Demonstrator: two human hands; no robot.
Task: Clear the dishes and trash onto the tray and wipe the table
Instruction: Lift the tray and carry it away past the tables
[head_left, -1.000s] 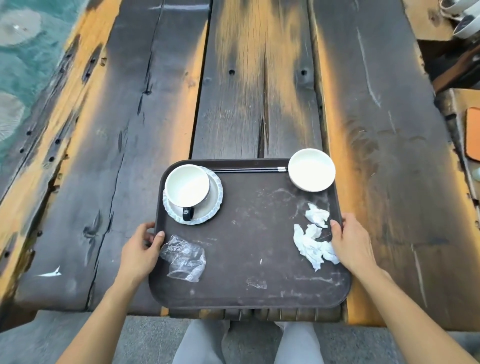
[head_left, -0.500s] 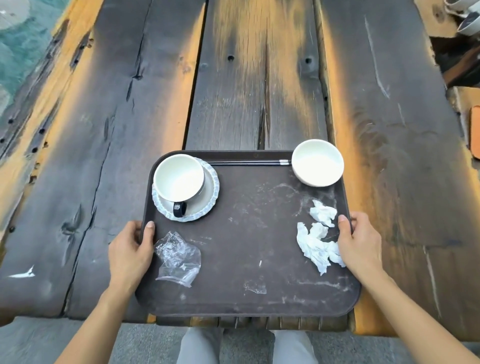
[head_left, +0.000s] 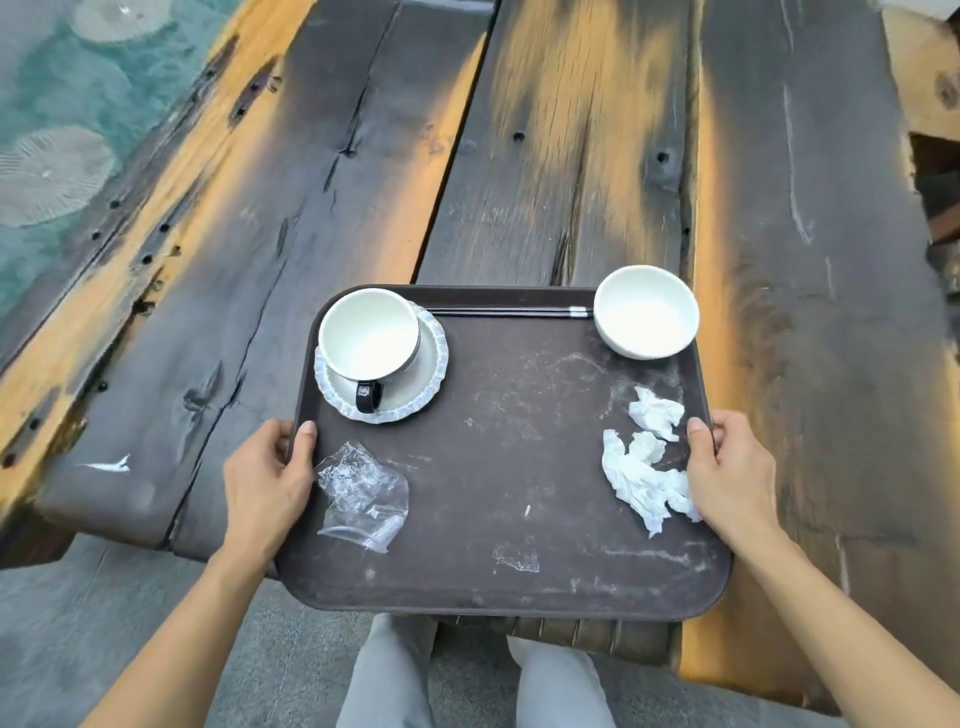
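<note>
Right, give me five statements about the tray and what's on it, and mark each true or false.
1. Both hands grip the dark brown plastic tray: left hand, right hand. True.
2. The white cup with a black handle lies on its side. False: it stands upright on the scalloped saucer.
3. The black chopsticks lie along the far edge. True.
4. The small white bowl holds the crumpled white tissues. False: they lie on the tray near the right hand.
5. The crumpled clear plastic wrapper lies on the table. False: it is on the tray.
</note>
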